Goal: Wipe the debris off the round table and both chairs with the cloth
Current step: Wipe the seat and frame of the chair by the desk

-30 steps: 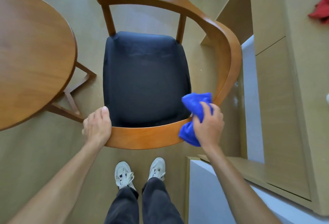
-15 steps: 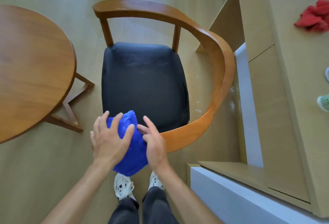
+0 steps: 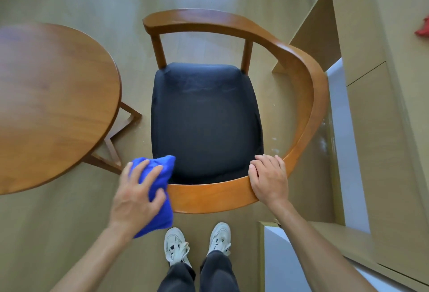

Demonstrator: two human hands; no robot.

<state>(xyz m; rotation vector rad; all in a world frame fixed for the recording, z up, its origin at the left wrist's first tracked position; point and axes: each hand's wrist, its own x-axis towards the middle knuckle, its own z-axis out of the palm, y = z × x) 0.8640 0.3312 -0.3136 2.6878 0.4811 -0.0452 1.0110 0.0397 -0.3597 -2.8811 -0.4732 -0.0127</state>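
Now the left hand [image 3: 137,195] alone clutches the cloth [image 3: 157,189]; right hand [image 3: 269,179] grips the chair [image 3: 216,197].
Bunched blue, the cloth's long axis runs along the rail's left end.

the round table [image 3: 53,105] runs off the left edge, so only part of its top shows; most of its base is tucked under the top, just a couple of legs poking out. the blue cloth [image 3: 160,189] is half buried under the left hand [image 3: 137,196] and it covers the near left end of the chair [image 3: 209,195] rail; the red thing [image 3: 423,30] on the cabinet is chopped by the right edge, can't tell what it is. little pale specks on the floor [image 3: 274,139] beside the seat are too small to make out; both forearms get cut off at the bottom.
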